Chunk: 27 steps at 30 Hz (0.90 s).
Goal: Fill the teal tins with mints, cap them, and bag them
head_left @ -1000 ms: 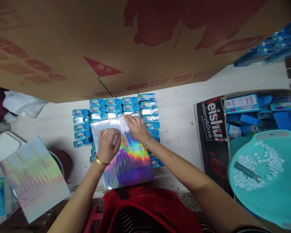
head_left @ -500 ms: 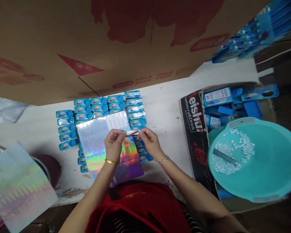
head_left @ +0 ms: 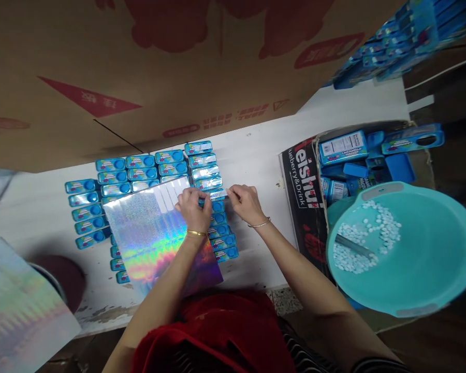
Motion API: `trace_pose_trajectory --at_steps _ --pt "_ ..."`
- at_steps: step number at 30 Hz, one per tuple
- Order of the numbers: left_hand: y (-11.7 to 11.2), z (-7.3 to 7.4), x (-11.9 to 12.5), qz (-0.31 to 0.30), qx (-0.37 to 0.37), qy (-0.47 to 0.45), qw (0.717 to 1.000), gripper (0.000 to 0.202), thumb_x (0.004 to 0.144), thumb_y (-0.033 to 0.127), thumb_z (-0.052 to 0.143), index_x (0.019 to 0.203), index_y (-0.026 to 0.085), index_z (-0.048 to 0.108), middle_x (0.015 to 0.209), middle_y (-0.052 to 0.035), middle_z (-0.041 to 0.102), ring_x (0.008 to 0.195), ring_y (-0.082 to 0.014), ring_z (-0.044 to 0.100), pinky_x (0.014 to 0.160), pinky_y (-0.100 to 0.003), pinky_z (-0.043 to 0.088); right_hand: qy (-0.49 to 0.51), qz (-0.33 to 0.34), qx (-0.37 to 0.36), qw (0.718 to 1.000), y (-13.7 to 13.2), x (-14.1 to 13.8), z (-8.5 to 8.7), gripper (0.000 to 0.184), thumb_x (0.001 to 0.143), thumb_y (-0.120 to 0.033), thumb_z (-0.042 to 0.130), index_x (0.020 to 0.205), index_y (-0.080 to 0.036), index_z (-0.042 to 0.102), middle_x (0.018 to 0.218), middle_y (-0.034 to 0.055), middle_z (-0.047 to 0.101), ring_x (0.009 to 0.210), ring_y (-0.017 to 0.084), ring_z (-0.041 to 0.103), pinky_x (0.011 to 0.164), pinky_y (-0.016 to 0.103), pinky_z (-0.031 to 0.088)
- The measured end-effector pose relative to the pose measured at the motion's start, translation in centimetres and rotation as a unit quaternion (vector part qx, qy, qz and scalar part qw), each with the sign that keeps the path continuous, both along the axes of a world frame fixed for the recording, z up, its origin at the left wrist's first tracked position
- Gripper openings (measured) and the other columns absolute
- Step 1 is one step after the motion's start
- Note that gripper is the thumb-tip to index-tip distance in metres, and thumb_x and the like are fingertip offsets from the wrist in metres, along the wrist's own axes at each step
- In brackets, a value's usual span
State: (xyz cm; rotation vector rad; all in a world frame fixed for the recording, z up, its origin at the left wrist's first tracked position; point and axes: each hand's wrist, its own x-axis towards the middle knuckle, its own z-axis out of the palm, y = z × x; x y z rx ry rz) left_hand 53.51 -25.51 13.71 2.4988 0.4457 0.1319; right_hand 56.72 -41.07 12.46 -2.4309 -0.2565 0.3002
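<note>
My left hand (head_left: pixel 195 208) and my right hand (head_left: pixel 247 204) pinch opposite ends of a small shiny sticker strip (head_left: pixel 218 195). The strip lies over a tin in the right-hand column of small blue tins (head_left: pixel 200 148); whether it touches the tin I cannot tell. Under my left hand and forearm a holographic sticker sheet (head_left: pixel 140 228) covers part of the rows, with several pale bare strips near its upper corner. Some tins in the right column carry a shiny strip on top.
A big brown carton (head_left: pixel 171 93) stands behind the tins. To the right, an open box (head_left: pixel 305 202) holds blue packs, with a turquoise basin (head_left: pixel 423 259) of white tablets resting on it. A second holographic sheet (head_left: pixel 27 311) lies over a dark round container (head_left: pixel 72 282) at left.
Both hands have moved from above the sheet to the right column of tins, carrying the strip, which now lies flatter. The whole view has shifted slightly.
</note>
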Motion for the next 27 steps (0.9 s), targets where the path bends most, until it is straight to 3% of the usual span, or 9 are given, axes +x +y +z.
trace_pose_trajectory --at_steps 4,7,10,13,16,19,22,25,27 --pt "-0.1 -0.3 0.1 -0.015 0.040 0.024 0.999 0.009 0.082 0.027 0.061 0.078 0.020 0.061 0.100 -0.0069 0.059 0.097 -0.0268 0.049 0.080 -0.040 0.029 0.030 0.003 -0.006 1.000 0.1 -0.5 -1.5 0.030 0.097 -0.031 0.040 0.083 -0.020 0.063 0.072 0.0028 0.064 0.075 0.019 0.057 0.078 0.033 0.034" --pt "0.3 0.1 -0.1 -0.023 0.057 0.028 0.998 0.017 0.084 0.030 0.058 0.096 0.020 0.064 0.106 -0.0097 0.060 0.100 -0.0281 0.050 0.081 -0.041 0.031 0.013 -0.050 0.033 0.998 0.2 -1.8 -2.1 0.031 0.095 -0.026 0.039 0.115 -0.017 0.061 0.086 0.0069 0.064 0.082 0.021 0.057 0.080 0.035 0.038" --pt "1.2 0.6 -1.0 -0.094 0.076 0.016 0.993 0.032 0.088 0.024 0.049 0.117 0.024 0.061 0.119 -0.0110 0.059 0.108 -0.0286 0.049 0.085 -0.043 0.032 -0.027 -0.061 0.083 0.994 0.4 -3.6 -2.1 0.046 0.096 -0.021 0.031 0.139 -0.017 0.046 0.097 0.0101 0.059 0.091 0.022 0.055 0.082 0.036 0.042" --pt "1.7 0.6 -2.0 -0.179 0.096 0.035 0.978 0.041 0.087 0.015 0.045 0.123 0.030 0.059 0.138 -0.0084 0.051 0.120 -0.0309 0.043 0.090 -0.048 0.029 -0.028 -0.018 0.093 0.995 0.9 -5.0 -2.3 0.053 0.095 -0.016 0.029 0.146 -0.022 0.038 0.099 0.0094 0.055 0.093 0.022 0.053 0.083 0.036 0.043" --pt "1.5 0.2 -2.6 -0.201 0.098 0.063 0.973 0.045 0.087 0.013 0.044 0.126 0.031 0.056 0.146 -0.0077 0.044 0.128 -0.0326 0.037 0.092 -0.052 0.028 0.002 0.013 0.079 0.997 1.0 -5.4 -3.3 0.058 0.092 -0.010 0.029 0.149 -0.021 0.033 0.096 0.0084 0.055 0.089 0.021 0.052 0.080 0.034 0.043" --pt "1.8 0.1 -2.6 -0.217 0.094 0.062 0.970 0.045 0.087 0.012 0.044 0.125 0.031 0.056 0.147 -0.0071 0.042 0.131 -0.0315 0.036 0.095 -0.052 0.028 0.021 0.051 0.025 0.998 0.2 -4.9 -4.2 0.059 0.087 -0.006 0.033 0.145 -0.018 0.041 0.095 0.0095 0.056 0.090 0.023 0.051 0.080 0.035 0.042" --pt "4.9 0.7 -2.0 -0.223 0.081 0.025 0.971 0.041 0.087 0.015 0.043 0.124 0.028 0.057 0.146 -0.0088 0.043 0.132 -0.0284 0.037 0.098 -0.048 0.030 -0.008 0.015 -0.021 1.000 -0.4 -3.9 -3.5 0.053 0.089 -0.011 0.034 0.141 -0.012 0.044 0.097 0.0132 0.058 0.091 0.026 0.049 0.081 0.040 0.041" --pt "10.6 1.5 -1.3 -0.143 0.112 -0.012 0.983 0.036 0.090 0.026 0.045 0.124 0.022 0.055 0.136 -0.0138 0.051 0.127 -0.0285 0.041 0.101 -0.047 0.029 -0.063 -0.042 0.009 0.997 1.1 -2.8 -1.2 0.047 0.096 -0.024 0.031 0.141 -0.011 0.042 0.105 0.0152 0.057 0.095 0.027 0.049 0.084 0.041 0.041" --pt "14.4 1.7 -1.0 -0.098 0.145 -0.013 0.984 0.036 0.088 0.037 0.052 0.119 0.019 0.057 0.132 -0.0163 0.052 0.126 -0.0321 0.041 0.101 -0.048 0.028 -0.090 -0.026 0.038 0.995 3.7 -2.3 0.6 0.044 0.098 -0.031 0.032 0.137 -0.015 0.046 0.113 0.0146 0.057 0.102 0.026 0.048 0.089 0.040 0.039"
